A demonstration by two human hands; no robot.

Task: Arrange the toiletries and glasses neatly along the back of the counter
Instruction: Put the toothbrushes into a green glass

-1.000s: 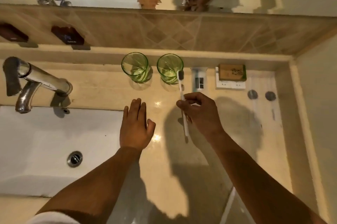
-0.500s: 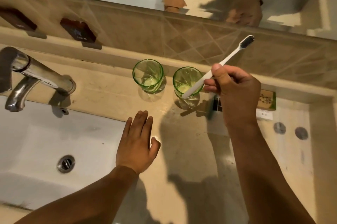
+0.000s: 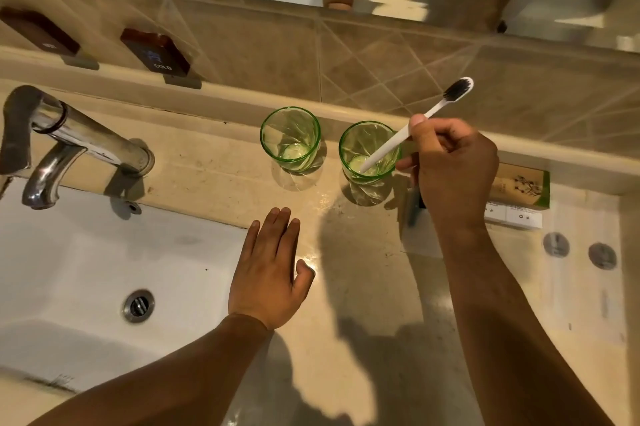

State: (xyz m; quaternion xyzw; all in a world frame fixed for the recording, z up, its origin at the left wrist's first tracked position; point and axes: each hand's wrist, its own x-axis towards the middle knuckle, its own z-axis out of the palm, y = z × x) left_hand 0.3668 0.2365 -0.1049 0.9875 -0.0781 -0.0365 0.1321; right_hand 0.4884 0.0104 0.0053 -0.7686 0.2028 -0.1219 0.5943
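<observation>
2 glasses: a left green glass (image 3: pixel 290 138) and a right green glass (image 3: pixel 369 152), both clear, round and thick-based, stood upright side by side, apart, at the back of the counter (image 3: pixel 363 287) just before the raised ledge.
1 toothbrush: the toothbrush (image 3: pixel 408 129) was slim white plastic with dark bristles; it leaned tilted, handle tip down inside the right green glass, head up and to the right above the rim.
Right hand: the right hand (image 3: pixel 453 169) pinched the toothbrush at mid-handle, fingers curled round it, just right of that glass.
Left hand: the left hand (image 3: pixel 268 273) lay flat on the counter with fingers straight and relaxed, holding nothing, at the corner of the basin.
1 box: a small flat soap box (image 3: pixel 519 185), tan with a green edge, sat on a white card by the back ledge.
1 basin: the white sink (image 3: pixel 86 269) was smooth and rectangular, with a round metal drain.
1 tap: the chrome faucet (image 3: pixel 72 138) reached over it.
Counter: glossy beige stone.
</observation>
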